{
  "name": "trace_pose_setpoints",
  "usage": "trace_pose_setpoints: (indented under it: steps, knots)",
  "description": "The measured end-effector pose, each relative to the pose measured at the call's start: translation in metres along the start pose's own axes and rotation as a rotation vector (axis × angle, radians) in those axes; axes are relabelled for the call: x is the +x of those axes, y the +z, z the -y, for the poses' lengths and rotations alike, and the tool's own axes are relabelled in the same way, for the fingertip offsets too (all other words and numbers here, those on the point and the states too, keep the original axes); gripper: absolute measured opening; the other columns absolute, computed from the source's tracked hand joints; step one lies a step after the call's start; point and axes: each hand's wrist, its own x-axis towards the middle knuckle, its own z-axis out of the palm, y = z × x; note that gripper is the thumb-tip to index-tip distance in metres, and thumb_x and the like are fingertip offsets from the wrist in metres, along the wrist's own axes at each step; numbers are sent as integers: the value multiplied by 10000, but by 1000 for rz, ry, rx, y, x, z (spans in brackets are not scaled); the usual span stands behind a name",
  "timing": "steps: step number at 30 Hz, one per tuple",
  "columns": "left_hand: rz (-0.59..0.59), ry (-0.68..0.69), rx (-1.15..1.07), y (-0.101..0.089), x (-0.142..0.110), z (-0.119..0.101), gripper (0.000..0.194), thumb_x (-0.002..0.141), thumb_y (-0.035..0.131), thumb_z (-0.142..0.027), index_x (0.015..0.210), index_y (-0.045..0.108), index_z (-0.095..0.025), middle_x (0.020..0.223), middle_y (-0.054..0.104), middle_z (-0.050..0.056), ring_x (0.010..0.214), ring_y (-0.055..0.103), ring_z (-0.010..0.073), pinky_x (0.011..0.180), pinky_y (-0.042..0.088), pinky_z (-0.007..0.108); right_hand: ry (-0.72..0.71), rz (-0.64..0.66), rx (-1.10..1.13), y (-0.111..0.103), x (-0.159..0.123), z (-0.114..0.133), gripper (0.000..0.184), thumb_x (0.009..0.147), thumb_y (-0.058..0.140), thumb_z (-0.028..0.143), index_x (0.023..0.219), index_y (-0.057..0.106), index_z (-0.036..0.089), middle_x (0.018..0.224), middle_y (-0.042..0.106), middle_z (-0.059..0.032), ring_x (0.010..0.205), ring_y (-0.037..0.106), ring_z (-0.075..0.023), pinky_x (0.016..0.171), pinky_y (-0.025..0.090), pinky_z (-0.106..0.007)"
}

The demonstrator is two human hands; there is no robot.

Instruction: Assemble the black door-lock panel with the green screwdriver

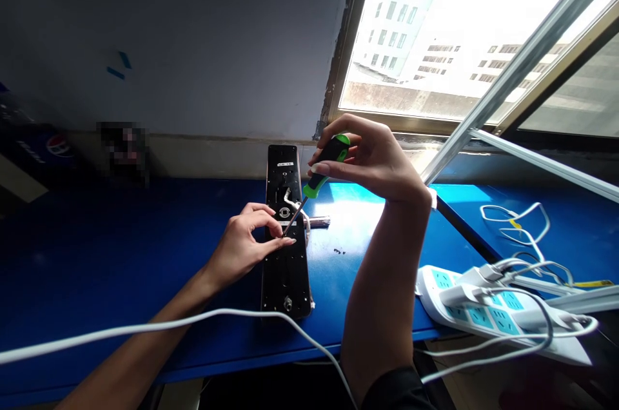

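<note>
A long black door-lock panel [285,268] lies on the blue table, its back face up, with a handle [316,222] sticking out to the right. My right hand [372,158] grips the black-and-green handle of a screwdriver [316,187] from above. The screwdriver slants down to the left, its tip at the middle of the panel. Around that tip, my left hand [246,239] has thumb and index finger drawn together in a pinch; whatever is between them is hidden. A white cable [291,200] curls out of the panel.
Several small dark screws [339,251] lie on the blue table [193,229], right of the panel. A white power strip [483,307] with plugs and cords sits at the right edge. One white cord [193,318] crosses in front. A metal bar [512,42] slants past the window.
</note>
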Motion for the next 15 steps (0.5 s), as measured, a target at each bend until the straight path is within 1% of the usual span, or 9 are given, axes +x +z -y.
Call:
trace_pose_setpoints:
  steps: [5, 11, 13, 15]
  knots:
    - [-2, 21, 46, 0, -2, -1, 212, 788, 861, -387, 730, 726, -235, 822, 754, 33, 1093, 643, 267, 896, 536, 375, 5, 9, -82, 4, 2, 5, 423, 775, 879, 434, 1037, 692, 159, 974, 723, -34, 867, 740, -179, 769, 646, -317]
    - [-3, 41, 61, 0, -3, -4, 206, 803, 846, -415, 751, 744, -243, 830, 760, 37, 1094, 643, 275, 904, 540, 390, -6, 68, -158, 14, 5, 16, 349, 806, 856, 397, 1020, 703, 169, 973, 726, -32, 875, 724, -176, 814, 632, -331]
    - [-17, 46, 69, 0, -3, -3, 217, 798, 849, -424, 747, 739, -244, 831, 755, 37, 1086, 644, 275, 906, 538, 395, -9, 61, -162, 14, 5, 18, 340, 819, 845, 404, 1024, 702, 173, 979, 722, -32, 883, 722, -177, 811, 632, -330]
    - [-28, 46, 82, -1, -2, -1, 228, 793, 851, -427, 734, 731, -242, 823, 750, 37, 1068, 649, 274, 892, 539, 393, -22, 25, -176, 13, 4, 18, 337, 824, 840, 412, 1022, 700, 178, 981, 719, -29, 887, 719, -175, 795, 631, -321]
